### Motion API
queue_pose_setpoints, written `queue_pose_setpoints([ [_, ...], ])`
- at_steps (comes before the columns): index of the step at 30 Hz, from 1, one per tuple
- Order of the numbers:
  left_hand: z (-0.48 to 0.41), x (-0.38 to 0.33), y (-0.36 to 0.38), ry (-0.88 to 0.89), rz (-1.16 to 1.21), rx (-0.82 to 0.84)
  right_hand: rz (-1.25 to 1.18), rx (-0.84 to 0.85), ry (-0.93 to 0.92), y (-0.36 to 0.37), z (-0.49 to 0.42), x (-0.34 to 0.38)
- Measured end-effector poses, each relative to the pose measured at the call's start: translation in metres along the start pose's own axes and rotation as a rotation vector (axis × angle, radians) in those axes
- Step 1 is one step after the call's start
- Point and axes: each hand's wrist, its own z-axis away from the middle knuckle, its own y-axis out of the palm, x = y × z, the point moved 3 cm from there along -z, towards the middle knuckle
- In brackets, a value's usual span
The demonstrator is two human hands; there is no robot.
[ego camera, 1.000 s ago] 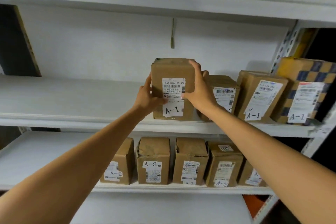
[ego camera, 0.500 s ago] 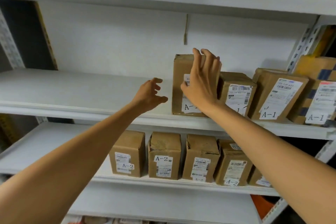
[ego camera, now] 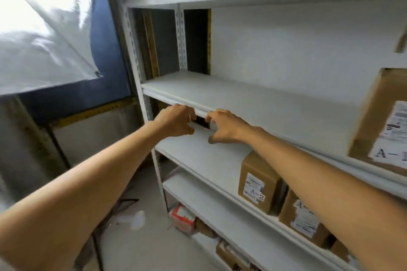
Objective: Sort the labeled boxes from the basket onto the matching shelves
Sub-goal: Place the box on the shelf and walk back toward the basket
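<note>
My left hand (ego camera: 175,121) and my right hand (ego camera: 226,126) hang side by side in front of the white rack, near the edge of the A-1 shelf (ego camera: 242,99). Both are empty, with loosely curled fingers. A brown box labelled A-1 (ego camera: 381,121) stands on that shelf at the far right, well away from both hands. On the shelf below (ego camera: 198,156), a brown box labelled A-2 (ego camera: 257,182) stands under my right forearm, with another A-2 box (ego camera: 304,218) to its right. The basket is out of view.
The rack's white upright post (ego camera: 141,86) stands just left of my hands. A red and white box (ego camera: 184,218) and more brown boxes (ego camera: 229,253) lie on the bottom shelf. A pale plastic bottle (ego camera: 134,219) lies on the concrete floor. A bright window (ego camera: 44,17) fills the upper left.
Both hands have let go of the A-1 box, which stays on its shelf. My view has swung left and both hands have drawn back and moved left with it.
</note>
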Motion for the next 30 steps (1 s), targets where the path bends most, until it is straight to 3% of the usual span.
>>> queue_pose_setpoints([
  [6,0.126,0.066,0.001,-0.407,0.000,-0.027,-0.020,0.137,-0.344,0.054,-0.021,0.095],
  [12,0.300,0.061,0.028,-0.833,0.087,0.005,-0.065,0.292,-0.740,0.110,0.042,0.199],
  [22,0.638,-0.088,0.068,-1.484,0.115,0.035,0.021,0.526,-1.507,0.177,0.307,0.376],
  [30,0.856,-0.235,0.061,-1.934,0.116,-0.079,0.133,0.747,-1.933,0.190,0.559,0.479],
])
